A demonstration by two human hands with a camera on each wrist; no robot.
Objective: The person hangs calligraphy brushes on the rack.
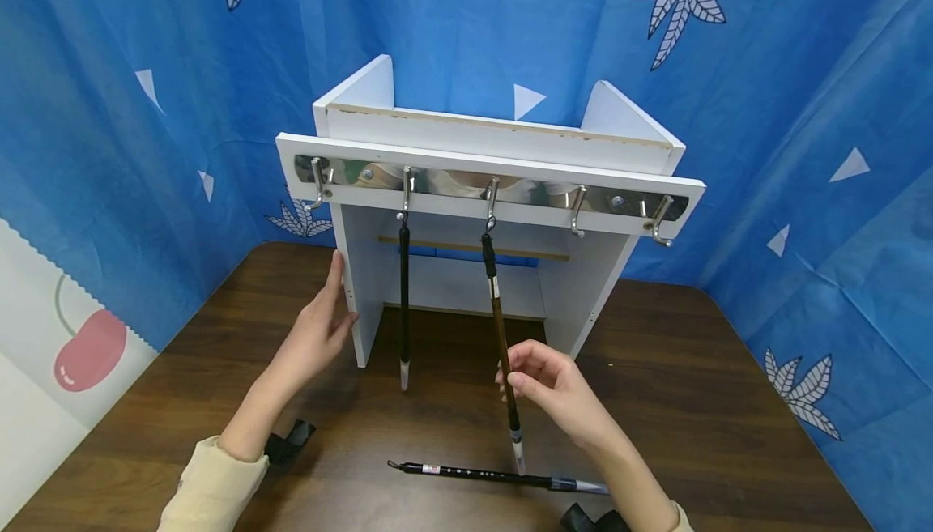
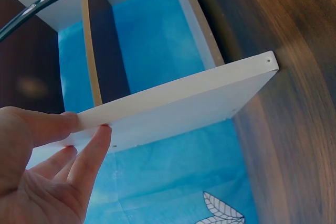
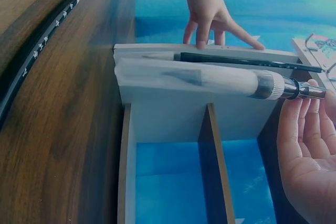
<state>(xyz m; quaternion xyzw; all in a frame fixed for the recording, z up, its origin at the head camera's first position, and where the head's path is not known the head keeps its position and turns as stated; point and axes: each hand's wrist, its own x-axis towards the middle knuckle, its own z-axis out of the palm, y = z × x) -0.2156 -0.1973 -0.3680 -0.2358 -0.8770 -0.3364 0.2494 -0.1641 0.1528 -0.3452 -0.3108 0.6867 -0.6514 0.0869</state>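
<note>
My right hand (image 1: 543,382) pinches a brown-handled calligraphy brush (image 1: 499,317) low on its handle, between thumb and fingers. The brush hangs tip down, slightly tilted, its top loop at the middle hook (image 1: 492,198). A clear cap (image 3: 231,81) covers its bristles. My left hand (image 1: 317,325) touches the left side panel (image 1: 350,273) of a white wooden rack, with the thumb at the front edge and fairly straight fingers against the outer face (image 2: 173,121). A black calligraphy brush (image 1: 404,297) hangs from the second hook from the left.
Another black calligraphy brush (image 1: 484,474) lies across the dark wooden table (image 1: 656,402) in front of the rack. A metal hook strip (image 1: 445,181) runs along the rack's front board, with bare hooks at left and right. Blue patterned cloth (image 1: 466,22) stands behind.
</note>
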